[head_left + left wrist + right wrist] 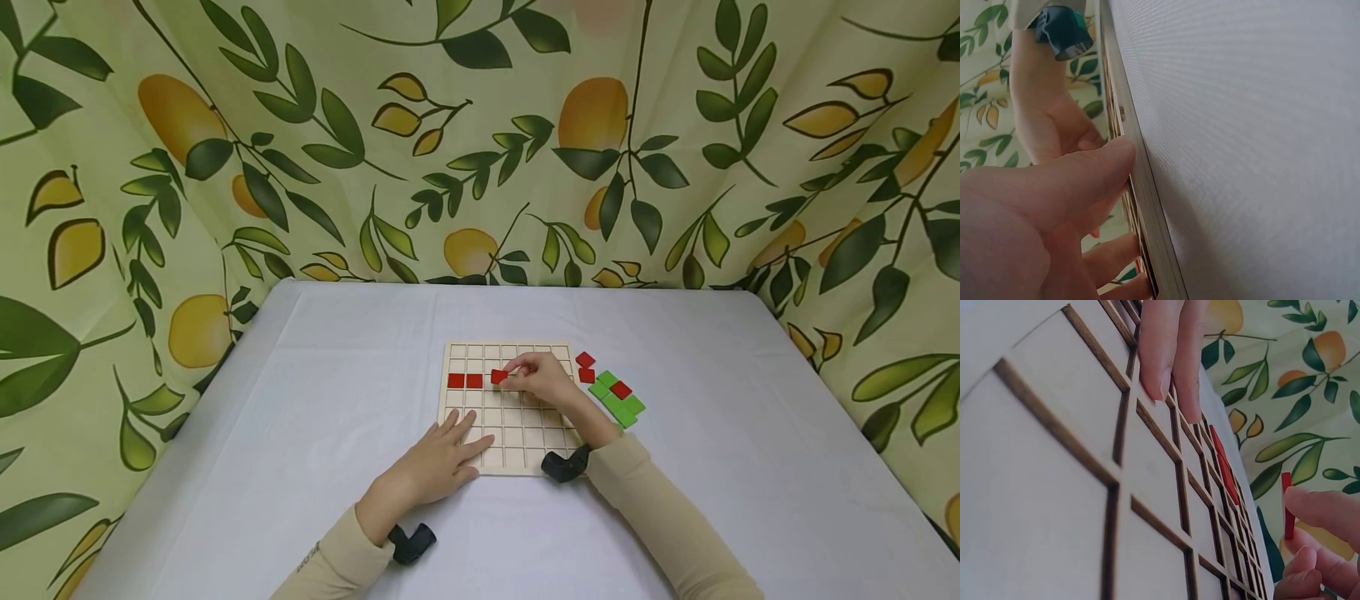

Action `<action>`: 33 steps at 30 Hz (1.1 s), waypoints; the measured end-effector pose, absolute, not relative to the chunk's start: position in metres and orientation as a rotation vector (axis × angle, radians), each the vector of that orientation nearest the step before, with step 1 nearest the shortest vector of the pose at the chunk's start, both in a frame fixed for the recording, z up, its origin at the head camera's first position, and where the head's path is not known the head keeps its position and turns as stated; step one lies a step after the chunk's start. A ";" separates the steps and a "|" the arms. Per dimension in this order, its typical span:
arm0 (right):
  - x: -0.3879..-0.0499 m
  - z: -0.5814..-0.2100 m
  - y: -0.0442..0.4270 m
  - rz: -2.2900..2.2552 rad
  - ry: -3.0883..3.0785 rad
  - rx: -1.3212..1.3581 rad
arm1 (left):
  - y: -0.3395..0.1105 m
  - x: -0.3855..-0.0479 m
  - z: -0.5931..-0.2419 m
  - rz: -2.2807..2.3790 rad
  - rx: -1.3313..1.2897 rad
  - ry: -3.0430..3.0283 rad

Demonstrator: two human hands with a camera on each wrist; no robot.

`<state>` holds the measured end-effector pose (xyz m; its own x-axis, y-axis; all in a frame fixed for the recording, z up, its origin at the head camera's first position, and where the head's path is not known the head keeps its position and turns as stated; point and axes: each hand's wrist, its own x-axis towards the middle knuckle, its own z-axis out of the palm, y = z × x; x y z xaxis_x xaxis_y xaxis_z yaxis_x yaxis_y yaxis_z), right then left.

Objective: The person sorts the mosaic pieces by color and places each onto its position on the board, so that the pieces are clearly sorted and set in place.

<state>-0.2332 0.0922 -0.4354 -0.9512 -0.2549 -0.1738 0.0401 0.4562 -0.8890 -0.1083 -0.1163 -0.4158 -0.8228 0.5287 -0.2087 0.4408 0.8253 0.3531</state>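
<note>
A pale wooden grid board lies on the white table. Two red square tiles sit side by side in cells of one row near its left edge. My right hand is above that row and pinches a red tile between thumb and fingertips; the right wrist view shows this tile on edge, apart from the board. My left hand rests on the board's lower left corner with fingers spread. In the left wrist view its thumb touches the board's side edge.
Right of the board lie green tiles in a cluster, with a red tile on them. Two more red tiles lie just above. Each wrist carries a black camera. A leaf-and-fruit patterned curtain hangs behind the table.
</note>
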 end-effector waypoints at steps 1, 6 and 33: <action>-0.233 -0.435 0.092 -1.492 2.423 -0.187 | -0.116 -0.108 -0.416 0.418 0.739 2.712; -0.232 -0.436 0.089 -1.497 2.397 -0.185 | -0.116 -0.108 -0.415 0.422 0.735 2.711; -0.237 -0.439 0.074 -1.373 2.554 -0.111 | -0.115 -0.109 -0.417 0.422 0.717 2.703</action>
<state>-0.2368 0.0742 -0.4392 -0.9685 -0.1786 -0.1733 0.0460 0.5560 -0.8299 -0.1088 -0.1154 -0.4170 -0.8259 0.5189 -0.2203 0.4271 0.8310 0.3565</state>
